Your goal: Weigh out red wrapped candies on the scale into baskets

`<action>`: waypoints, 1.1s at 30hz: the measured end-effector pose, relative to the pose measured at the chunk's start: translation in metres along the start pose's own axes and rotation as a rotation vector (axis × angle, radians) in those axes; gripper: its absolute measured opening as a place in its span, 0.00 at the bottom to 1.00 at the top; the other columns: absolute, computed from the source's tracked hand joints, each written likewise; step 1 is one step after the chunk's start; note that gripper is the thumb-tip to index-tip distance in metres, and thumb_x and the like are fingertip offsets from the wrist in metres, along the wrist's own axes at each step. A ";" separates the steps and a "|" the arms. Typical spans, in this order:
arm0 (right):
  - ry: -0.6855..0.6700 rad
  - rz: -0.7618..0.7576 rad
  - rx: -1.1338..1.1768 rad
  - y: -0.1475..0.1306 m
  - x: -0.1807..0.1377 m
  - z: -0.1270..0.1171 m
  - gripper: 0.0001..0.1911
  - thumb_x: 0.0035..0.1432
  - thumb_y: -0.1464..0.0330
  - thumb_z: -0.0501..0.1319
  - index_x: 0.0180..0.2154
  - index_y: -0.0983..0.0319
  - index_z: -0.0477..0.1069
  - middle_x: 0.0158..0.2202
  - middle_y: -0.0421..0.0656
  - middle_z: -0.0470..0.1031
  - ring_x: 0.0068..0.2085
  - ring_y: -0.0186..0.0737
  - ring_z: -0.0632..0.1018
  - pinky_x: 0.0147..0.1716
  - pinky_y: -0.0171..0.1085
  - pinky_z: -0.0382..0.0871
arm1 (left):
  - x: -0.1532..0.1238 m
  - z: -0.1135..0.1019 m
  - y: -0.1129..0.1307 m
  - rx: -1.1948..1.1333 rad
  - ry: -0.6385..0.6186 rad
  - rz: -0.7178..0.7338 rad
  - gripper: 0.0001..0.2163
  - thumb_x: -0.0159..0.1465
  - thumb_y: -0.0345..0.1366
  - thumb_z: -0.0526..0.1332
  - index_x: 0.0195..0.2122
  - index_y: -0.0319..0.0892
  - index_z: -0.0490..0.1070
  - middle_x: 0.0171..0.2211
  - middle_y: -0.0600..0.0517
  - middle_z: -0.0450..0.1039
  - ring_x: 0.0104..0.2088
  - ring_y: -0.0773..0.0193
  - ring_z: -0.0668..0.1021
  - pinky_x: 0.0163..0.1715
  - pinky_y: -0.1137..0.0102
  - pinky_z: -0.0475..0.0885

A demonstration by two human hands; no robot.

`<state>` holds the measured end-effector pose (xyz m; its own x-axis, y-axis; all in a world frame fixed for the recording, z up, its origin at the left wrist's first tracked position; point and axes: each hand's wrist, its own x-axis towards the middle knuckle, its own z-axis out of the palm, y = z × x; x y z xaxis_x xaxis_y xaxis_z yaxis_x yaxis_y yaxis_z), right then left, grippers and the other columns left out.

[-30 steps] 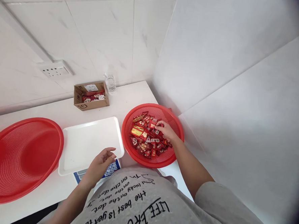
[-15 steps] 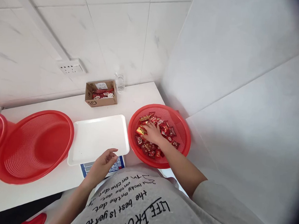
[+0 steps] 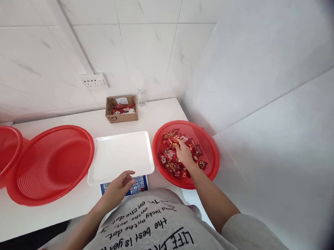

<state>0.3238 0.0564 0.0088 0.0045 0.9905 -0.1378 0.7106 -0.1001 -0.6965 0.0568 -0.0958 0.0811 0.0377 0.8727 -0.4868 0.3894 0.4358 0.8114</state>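
Red packets (image 3: 173,167), right hand (image 3: 183,154) within basket rim (image 3: 216,158).

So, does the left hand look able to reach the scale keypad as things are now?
Most likely yes. The left hand looks empty and is close beside the blue scale keypad, which extends past the white tray, so nothing appears to block it.

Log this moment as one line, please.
right hand: gripping red packet, inside rightmost red basket | left hand: empty, loosely curled by blue keypad | white tray: between baskets
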 end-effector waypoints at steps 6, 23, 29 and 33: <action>-0.108 0.139 0.809 -0.063 -0.036 0.024 0.20 0.54 0.57 0.55 0.49 0.55 0.64 0.47 0.43 0.72 0.45 0.42 0.74 0.42 0.44 0.72 | -0.005 -0.034 -0.009 -0.093 -0.056 -0.024 0.19 0.57 0.49 0.57 0.47 0.45 0.67 0.36 0.51 0.71 0.38 0.61 0.74 0.40 0.67 0.67; -0.678 0.074 0.668 -0.155 -0.119 0.085 0.14 0.47 0.58 0.63 0.32 0.61 0.70 0.29 0.40 0.74 0.30 0.38 0.74 0.26 0.36 0.70 | -0.003 -0.076 -0.023 -0.609 -0.070 0.053 0.22 0.55 0.49 0.61 0.45 0.40 0.67 0.43 0.47 0.73 0.39 0.61 0.76 0.35 0.68 0.71; -0.588 0.096 0.649 -0.156 -0.122 0.092 0.12 0.47 0.58 0.63 0.30 0.60 0.69 0.26 0.38 0.73 0.27 0.35 0.73 0.25 0.34 0.68 | 0.000 -0.072 -0.026 -0.483 -0.194 -0.099 0.24 0.51 0.49 0.65 0.46 0.41 0.67 0.44 0.45 0.72 0.36 0.61 0.76 0.31 0.70 0.70; -0.564 0.103 0.668 -0.151 -0.121 0.093 0.12 0.48 0.58 0.62 0.30 0.60 0.69 0.27 0.38 0.73 0.28 0.34 0.73 0.26 0.33 0.67 | 0.006 -0.070 -0.031 -0.484 -0.145 -0.064 0.25 0.50 0.49 0.66 0.45 0.41 0.68 0.43 0.46 0.73 0.38 0.61 0.75 0.31 0.71 0.68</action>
<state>0.1503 -0.0570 0.0651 -0.4279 0.7966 -0.4269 0.1652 -0.3955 -0.9035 -0.0198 -0.0882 0.0759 0.1683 0.8163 -0.5526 -0.0750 0.5695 0.8185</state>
